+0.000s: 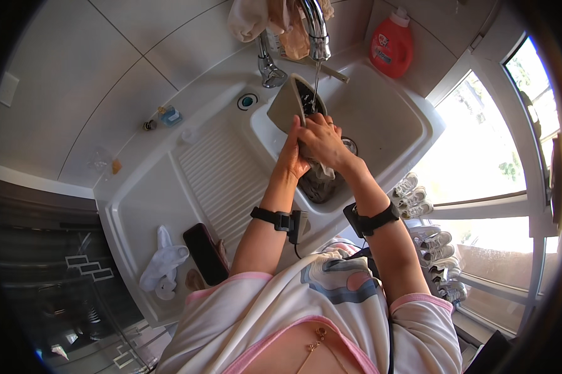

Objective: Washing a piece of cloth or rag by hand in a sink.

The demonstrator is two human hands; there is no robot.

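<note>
Water runs from the chrome faucet (319, 47) onto the dark inside of a beige, open-topped item (285, 105), whose exact kind I cannot make out. It is held tilted over the sink basin (387, 112). My left hand (291, 153) grips its near edge, thumb pointing up along it. Pressed close beside it, my right hand (326, 142) has curled fingers at the same edge. A pale wet cloth (320, 171) hangs just below my hands; which hand holds it is hidden. Under it, something dark and wet (320, 188) lies near the drain (350, 146).
Left of the basin is a ribbed washboard (221, 171). A phone (205, 252) and white socks (163, 262) lie at the lower left. A red detergent bottle (392, 45) stands behind the basin, and a small blue bottle (170, 116) on the ledge. Several shoes (435, 246) line the window side.
</note>
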